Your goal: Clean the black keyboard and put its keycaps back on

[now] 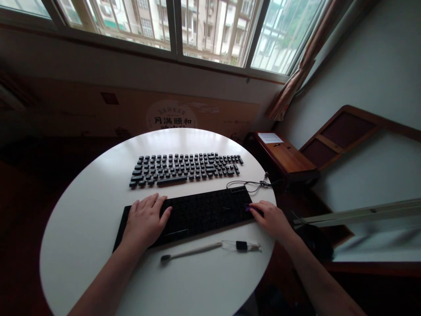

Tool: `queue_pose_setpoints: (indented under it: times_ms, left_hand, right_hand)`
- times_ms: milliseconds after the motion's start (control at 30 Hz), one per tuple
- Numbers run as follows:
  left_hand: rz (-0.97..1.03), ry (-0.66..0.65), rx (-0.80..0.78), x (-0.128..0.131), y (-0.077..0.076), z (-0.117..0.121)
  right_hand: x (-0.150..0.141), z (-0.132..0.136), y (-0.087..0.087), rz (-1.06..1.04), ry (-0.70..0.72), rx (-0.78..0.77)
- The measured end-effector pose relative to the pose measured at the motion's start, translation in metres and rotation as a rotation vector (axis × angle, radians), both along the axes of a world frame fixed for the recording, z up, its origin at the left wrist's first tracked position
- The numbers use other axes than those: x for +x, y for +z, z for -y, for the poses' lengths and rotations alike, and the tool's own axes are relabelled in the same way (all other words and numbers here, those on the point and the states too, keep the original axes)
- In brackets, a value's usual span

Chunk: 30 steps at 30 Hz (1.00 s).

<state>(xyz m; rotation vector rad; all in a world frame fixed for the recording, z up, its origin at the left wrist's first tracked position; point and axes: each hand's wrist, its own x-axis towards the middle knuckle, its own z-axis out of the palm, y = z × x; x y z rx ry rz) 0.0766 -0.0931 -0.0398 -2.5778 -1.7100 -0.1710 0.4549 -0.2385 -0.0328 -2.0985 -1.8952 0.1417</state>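
A black keyboard base (210,213), its keycaps off, lies slightly tilted on a round white table. My left hand (144,221) rests flat on its left part, fingers spread. At the base's right end my right hand (270,218) pinches a small purple thing (248,207), whose kind I cannot make out; its tip touches the base. Loose black keycaps (173,180) stand in keyboard order behind the base. In front of it lie a toothbrush-like brush (194,251) and a wire keycap puller (229,245) with a black keycap (241,246) in its loop.
The keyboard's cable (253,183) is coiled at the right edge of the round table (75,228). Beyond it stands a brown wooden bench (292,159) with white paper (270,138). A large printed carton (210,112) leans under the barred window.
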Motion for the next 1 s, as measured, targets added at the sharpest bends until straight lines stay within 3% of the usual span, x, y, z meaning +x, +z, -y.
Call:
queue_pose_setpoints:
  times_ms: [200,500,800,1000]
  left_hand:
    - [-0.004,-0.003,0.005,0.0,0.002,0.001]
    - [0.013,0.0,0.003,-0.001,0.0,0.0]
    - [0.001,-0.005,0.025,-0.002,-0.003,0.0]
    - [0.003,-0.003,0.028,-0.002,-0.003,0.0]
  right_hand:
    - [-0.009,-0.006,0.004,0.087,-0.007,-0.004]
    - [-0.039,-0.02,0.008,0.131,0.105,-0.019]
    - [0.0,-0.006,0.007,0.171,0.046,-0.036]
    - [-0.013,-0.009,0.003,0.161,0.073,0.008]
